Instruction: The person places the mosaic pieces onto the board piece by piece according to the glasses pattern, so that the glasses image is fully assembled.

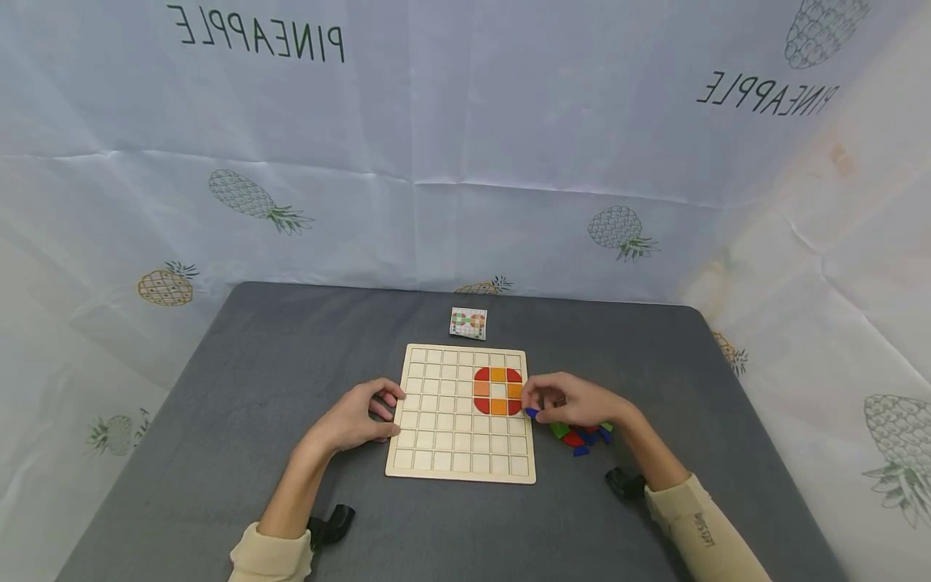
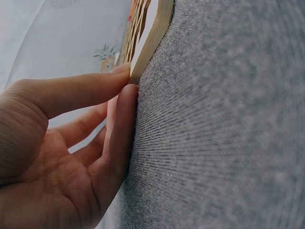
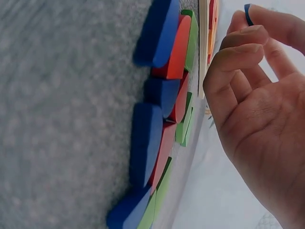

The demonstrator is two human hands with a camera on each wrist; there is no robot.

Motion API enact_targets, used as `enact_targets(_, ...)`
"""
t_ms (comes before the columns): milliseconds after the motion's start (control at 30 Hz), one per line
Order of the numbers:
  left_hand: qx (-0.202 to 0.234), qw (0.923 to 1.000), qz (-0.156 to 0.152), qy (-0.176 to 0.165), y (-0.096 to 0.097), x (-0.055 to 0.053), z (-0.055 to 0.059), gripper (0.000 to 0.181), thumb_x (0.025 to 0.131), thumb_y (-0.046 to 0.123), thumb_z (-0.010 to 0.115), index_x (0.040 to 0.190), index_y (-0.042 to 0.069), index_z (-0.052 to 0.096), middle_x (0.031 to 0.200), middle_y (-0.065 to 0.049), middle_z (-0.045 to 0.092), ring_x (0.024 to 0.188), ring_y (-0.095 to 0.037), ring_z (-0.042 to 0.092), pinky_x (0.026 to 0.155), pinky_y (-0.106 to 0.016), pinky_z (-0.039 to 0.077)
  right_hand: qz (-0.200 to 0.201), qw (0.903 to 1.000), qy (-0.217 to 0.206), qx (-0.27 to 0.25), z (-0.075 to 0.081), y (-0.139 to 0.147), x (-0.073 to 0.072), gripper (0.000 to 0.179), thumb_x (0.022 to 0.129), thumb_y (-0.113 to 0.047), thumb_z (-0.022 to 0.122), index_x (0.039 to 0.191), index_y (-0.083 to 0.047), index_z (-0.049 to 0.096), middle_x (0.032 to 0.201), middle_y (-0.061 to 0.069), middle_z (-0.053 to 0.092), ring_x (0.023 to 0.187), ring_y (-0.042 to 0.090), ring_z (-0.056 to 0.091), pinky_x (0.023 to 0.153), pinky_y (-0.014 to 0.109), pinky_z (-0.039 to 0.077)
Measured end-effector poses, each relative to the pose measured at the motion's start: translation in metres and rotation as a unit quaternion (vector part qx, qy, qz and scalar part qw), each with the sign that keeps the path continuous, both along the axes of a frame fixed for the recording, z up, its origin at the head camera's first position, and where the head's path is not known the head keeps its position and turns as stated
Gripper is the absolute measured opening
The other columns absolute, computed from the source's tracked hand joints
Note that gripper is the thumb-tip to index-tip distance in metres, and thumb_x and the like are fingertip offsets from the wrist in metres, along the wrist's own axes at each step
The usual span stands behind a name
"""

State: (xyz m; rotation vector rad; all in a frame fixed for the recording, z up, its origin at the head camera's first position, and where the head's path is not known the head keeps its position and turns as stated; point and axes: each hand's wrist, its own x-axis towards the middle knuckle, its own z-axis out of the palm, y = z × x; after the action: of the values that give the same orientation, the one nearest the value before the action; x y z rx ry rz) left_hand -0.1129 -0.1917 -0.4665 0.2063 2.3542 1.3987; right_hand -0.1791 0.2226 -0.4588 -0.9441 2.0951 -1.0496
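Observation:
A square wooden grid board [image 1: 444,443] lies on the table; red and orange pieces [image 1: 498,406] form a rounded ring in its upper right part. My left hand [image 1: 356,416] holds the board's left edge, the thumb and a finger meeting the rim in the left wrist view. Over the board's right edge, my right hand [image 1: 570,398] pinches a small blue piece [image 3: 248,15] between thumb and fingertip. Just below that hand lies a pile of loose blue, red and green pieces [image 1: 572,438], partly hidden by it. Blue piece [image 3: 145,143] and red piece [image 3: 171,52] show closer in the right wrist view.
A small printed pattern card [image 1: 468,322] stands behind the board. Grey cloth covers the table [image 1: 291,339]. White curtains [image 1: 407,226] with pineapple prints hang behind and at the sides. Black straps [image 1: 330,525] sit by the wrists.

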Motion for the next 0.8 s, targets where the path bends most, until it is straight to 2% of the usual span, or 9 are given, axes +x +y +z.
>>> enact_targets(133, 0.001, 1.0000, -0.004, 0.002, -0.001, 0.000, -0.001, 0.046, 0.086, -0.002, 0.086, 0.128, 0.001, 0.066, 0.115, -0.016, 0.060, 0.096, -0.020, 0.064, 0.066, -0.032, 0.060, -0.008, 0.9999, -0.008, 0.005, 0.000, -0.003, 0.001, 0.016, 0.107, -0.005, 0.060, 0.119, -0.008, 0.071, 0.096, 0.009, 0.064, 0.067, 0.004, 0.051, 0.063, 0.025, 0.048)
enact_targets(267, 0.008, 1.0000, -0.005, 0.000, -0.002, -0.001, -0.003, 0.046, 0.087, -0.002, 0.085, 0.128, 0.001, 0.066, 0.115, -0.016, 0.060, 0.097, -0.021, 0.064, 0.067, -0.033, 0.060, -0.014, 0.9997, -0.016, 0.013, -0.001, -0.006, 0.001, 0.017, 0.110, -0.009, 0.057, 0.115, -0.009, 0.073, 0.095, 0.012, 0.068, 0.064, 0.003, 0.051, 0.062, 0.025, 0.049)
enact_targets(433, 0.012, 0.9999, -0.003, -0.004, -0.002, -0.001, -0.003, 0.046, 0.087, -0.003, 0.084, 0.129, 0.001, 0.066, 0.115, -0.016, 0.059, 0.097, -0.021, 0.064, 0.067, -0.034, 0.061, -0.009, 0.9999, 0.006, 0.002, -0.002, -0.007, -0.001, 0.014, 0.109, -0.012, 0.063, 0.113, -0.009, 0.076, 0.106, 0.010, 0.077, 0.069, 0.005, 0.057, 0.066, 0.023, 0.052)
enact_targets(633, 0.009, 1.0000, -0.002, -0.004, -0.001, 0.000, -0.002, 0.046, 0.087, -0.002, 0.085, 0.129, 0.001, 0.066, 0.115, -0.016, 0.060, 0.097, -0.021, 0.064, 0.066, -0.033, 0.060, -0.010, 0.9999, 0.009, -0.002, -0.002, -0.010, -0.001, 0.011, 0.106, -0.018, 0.072, 0.111, -0.011, 0.079, 0.102, 0.006, 0.081, 0.075, 0.019, 0.071, 0.068, 0.024, 0.058)
enact_targets(800, 0.003, 1.0000, -0.003, 0.001, -0.002, -0.001, -0.003, 0.046, 0.087, -0.002, 0.085, 0.129, 0.001, 0.066, 0.115, -0.016, 0.060, 0.097, -0.021, 0.064, 0.065, -0.033, 0.059, 0.000, 0.9998, 0.020, 0.010, 0.000, -0.014, -0.001, 0.012, 0.104, -0.021, 0.075, 0.108, -0.013, 0.082, 0.097, 0.002, 0.082, 0.072, 0.014, 0.070, 0.067, 0.024, 0.058)
